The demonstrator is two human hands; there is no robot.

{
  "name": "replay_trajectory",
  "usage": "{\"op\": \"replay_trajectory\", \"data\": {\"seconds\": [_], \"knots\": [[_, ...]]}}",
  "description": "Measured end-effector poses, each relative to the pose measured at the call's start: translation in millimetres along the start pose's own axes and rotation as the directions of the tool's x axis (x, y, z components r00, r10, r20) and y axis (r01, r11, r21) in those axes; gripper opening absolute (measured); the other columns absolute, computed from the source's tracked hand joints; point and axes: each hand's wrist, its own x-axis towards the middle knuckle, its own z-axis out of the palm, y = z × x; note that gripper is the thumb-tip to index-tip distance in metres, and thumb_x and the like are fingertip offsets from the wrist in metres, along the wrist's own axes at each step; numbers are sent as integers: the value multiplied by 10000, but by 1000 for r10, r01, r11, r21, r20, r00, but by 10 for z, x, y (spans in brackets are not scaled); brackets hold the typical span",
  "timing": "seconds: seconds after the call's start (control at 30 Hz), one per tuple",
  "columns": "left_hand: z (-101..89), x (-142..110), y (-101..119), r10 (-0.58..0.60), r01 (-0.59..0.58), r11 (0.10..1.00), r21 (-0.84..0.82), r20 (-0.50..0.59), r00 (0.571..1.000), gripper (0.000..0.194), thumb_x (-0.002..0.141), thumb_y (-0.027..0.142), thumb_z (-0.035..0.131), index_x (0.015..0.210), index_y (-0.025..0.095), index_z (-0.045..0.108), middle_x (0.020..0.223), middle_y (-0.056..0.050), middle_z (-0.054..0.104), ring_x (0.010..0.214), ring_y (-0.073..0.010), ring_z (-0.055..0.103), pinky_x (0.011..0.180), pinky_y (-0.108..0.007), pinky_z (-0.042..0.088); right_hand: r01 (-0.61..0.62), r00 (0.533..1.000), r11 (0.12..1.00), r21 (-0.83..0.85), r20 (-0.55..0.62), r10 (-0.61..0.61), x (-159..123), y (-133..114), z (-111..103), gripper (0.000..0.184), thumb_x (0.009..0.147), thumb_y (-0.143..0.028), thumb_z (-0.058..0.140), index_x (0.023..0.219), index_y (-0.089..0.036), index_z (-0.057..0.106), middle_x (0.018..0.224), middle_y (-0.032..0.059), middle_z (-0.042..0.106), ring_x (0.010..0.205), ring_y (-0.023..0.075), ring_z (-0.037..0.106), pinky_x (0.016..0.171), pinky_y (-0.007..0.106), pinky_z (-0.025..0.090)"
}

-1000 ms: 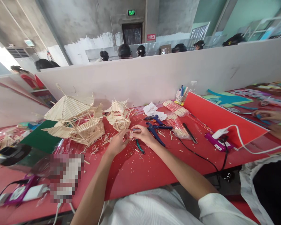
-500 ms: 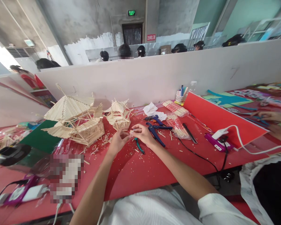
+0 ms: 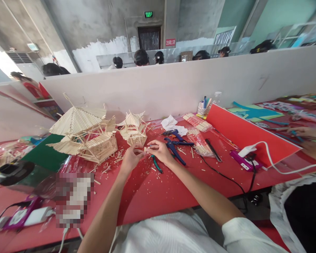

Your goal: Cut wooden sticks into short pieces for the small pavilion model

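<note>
Over the middle of the red table, my two hands meet at a small piece of pale wooden sticks (image 3: 145,150). My right hand (image 3: 158,151) pinches it between thumb and fingers. From the other side, my left hand (image 3: 131,157) is closed with its fingertips at the piece, which they partly hide. Just beyond stands a small pavilion model (image 3: 133,129) built of sticks, with a larger pavilion model (image 3: 85,135) to its left. Green-handled pliers (image 3: 156,163) lie beside my right hand, and blue-handled cutters (image 3: 175,151) rest farther right.
Stick offcuts lie scattered over the table (image 3: 158,200). Packs of sticks (image 3: 198,140), crumpled tissue (image 3: 171,123) and a black pen (image 3: 213,150) are at right. A red board (image 3: 242,133) stands beyond a purple power strip (image 3: 243,161). Another person's hand (image 3: 302,133) shows far right.
My hands have shifted slightly left and the small wooden piece has turned a little between my fingertips. The models and tools stay where they were.
</note>
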Motion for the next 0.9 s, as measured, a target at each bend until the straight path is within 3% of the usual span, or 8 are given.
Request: {"op": "replay_trajectory", "data": {"seconds": [0.07,0.2,0.3,0.47,0.57,0.67,0.9], "knots": [[-48,14,-1,6,-6,1000,-11,-20,1000,382,683,366,792,961,168,620,715,-33,731,639,-169,668,592,-246,468,34,999,998,-48,5,-34,-3,-15,-21,280,712,-378,776,881,-198,644,762,19,726,702,189,700,641,280,535],[-116,50,-33,24,-25,1000,-19,-58,998,362,655,397,816,880,157,666,740,-55,741,675,-186,680,631,-267,490,129,979,967,-219,184,-89,-61,-34,4,136,770,-301,737,830,-198,672,815,42,752,790,216,727,731,306,538],[-133,68,-67,51,-51,999,1,-69,996,327,662,380,818,859,157,684,758,-55,747,700,-189,686,662,-272,499,191,959,894,-405,272,-81,-124,4,97,51,796,-222,721,840,-203,705,832,57,770,799,235,739,738,315,530],[-137,57,-64,54,-53,999,10,-62,997,305,685,371,809,864,154,693,772,-54,750,723,-194,700,705,-282,513,225,952,794,-565,300,-56,-165,51,188,153,803,-206,739,956,-208,737,829,51,780,790,235,749,740,306,531],[-140,46,-38,35,-36,999,-13,-41,999,337,660,387,825,858,153,684,767,-55,747,739,-204,706,701,-280,513,207,961,842,-499,263,-80,-145,1,136,225,828,-250,723,1047,-199,720,905,56,782,820,217,744,754,295,544],[-124,34,-13,7,-7,1000,-13,-12,1000,358,634,385,838,846,160,659,727,-40,732,696,-190,689,648,-260,490,174,976,928,-330,182,-118,-106,-62,54,225,883,-342,661,1032,-182,714,975,78,770,852,210,731,752,296,559],[-11,0,10,-6,7,1000,-5,128,992,334,641,352,835,804,177,602,699,-18,702,674,-173,678,623,-245,476,74,987,991,-109,153,-57,-32,-2,10,283,789,-434,727,892,-170,721,838,61,748,697,196,694,666,310,557]]}}
